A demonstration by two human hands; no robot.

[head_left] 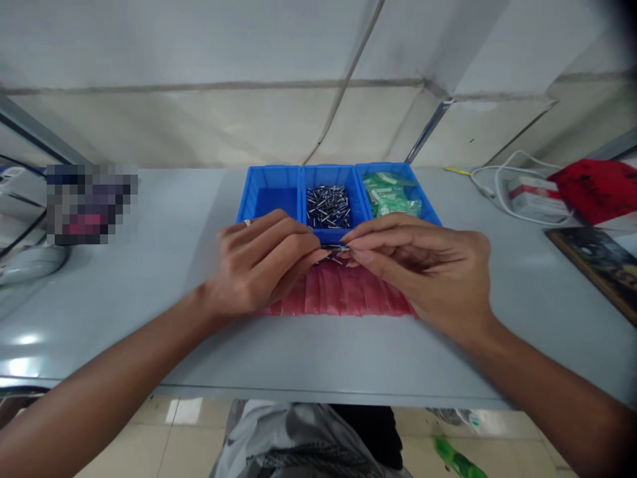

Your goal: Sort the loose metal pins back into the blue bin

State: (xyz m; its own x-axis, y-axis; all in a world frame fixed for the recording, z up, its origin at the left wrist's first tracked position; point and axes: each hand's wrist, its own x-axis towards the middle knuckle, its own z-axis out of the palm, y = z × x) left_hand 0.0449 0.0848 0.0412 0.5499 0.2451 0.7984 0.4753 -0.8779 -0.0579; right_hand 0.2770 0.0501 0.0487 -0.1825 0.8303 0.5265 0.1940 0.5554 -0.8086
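Observation:
Over the front of the blue bins, my left hand [271, 262] and my right hand [428, 265] meet, fingertips pinched on a small metal pin [337, 248] between them. The middle blue bin [330, 234] holds many small metal pins [328, 206]. Green plastic packets [393, 194] lie in the right blue bin [425, 194]. The left blue bin [275, 199] shows a bare bottom. Under my hands lies pink bubble wrap [338, 289], with a few loose pins on its back part.
On the grey table [338, 365], a white mouse [34, 262] sits at the left. A white cable [502, 192], a white and red box [535, 198], a red cloth [597, 189] and a dark flat board [597, 265] lie at the right. A wall stands behind.

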